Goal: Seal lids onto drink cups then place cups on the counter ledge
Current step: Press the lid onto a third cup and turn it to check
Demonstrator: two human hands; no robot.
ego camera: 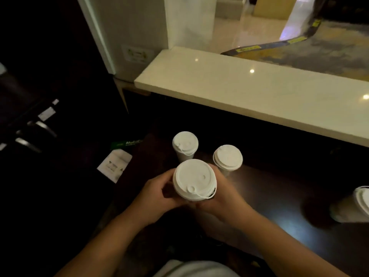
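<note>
A white paper cup with a white lid is held up over the dark lower counter. My left hand wraps its left side and my right hand wraps its right side. Both hands grip the cup body under the lid rim. Two more lidded white cups stand just behind it: one at the back left, one at the back right. A fourth lidded cup stands at the far right edge of the view. The cream stone counter ledge runs above and behind the cups, with nothing on it.
A white paper slip and a dark packet with green print lie left of the cups. Dark equipment with metal handles is at the far left. A white pillar rises at the ledge's left end.
</note>
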